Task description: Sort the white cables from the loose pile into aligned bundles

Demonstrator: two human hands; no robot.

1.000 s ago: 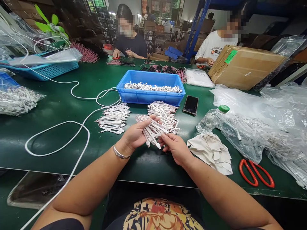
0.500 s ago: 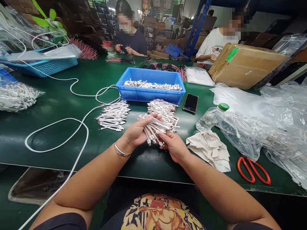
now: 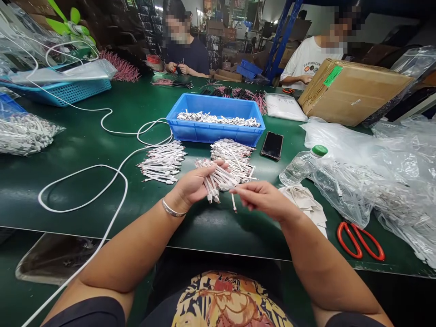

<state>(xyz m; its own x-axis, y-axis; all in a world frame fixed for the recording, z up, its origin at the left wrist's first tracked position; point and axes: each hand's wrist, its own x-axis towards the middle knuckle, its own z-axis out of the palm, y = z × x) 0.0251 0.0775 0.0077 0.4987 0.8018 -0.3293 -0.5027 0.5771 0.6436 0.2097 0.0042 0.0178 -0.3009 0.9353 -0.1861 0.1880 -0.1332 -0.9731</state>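
1. From here, the left hand (image 3: 192,185) cradles a bundle of white leads (image 3: 220,179); blue bin (image 3: 214,132) at its twelve o'clock, one pile (image 3: 161,163) at ten, another pile (image 3: 235,153) at one.
2. The right hand (image 3: 265,198) bunches its fingertips at four o'clock, by a single lead (image 3: 234,203); whether pinched, I can't tell.
3. I'd judge leads are being parted; that calls for a light pinch.

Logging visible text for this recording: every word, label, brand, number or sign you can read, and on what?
"REMINISCEN", ending unclear: white shirt.
White packet: handwriting, too blurred to read.
Cardboard box: green label and white label, too small to read.
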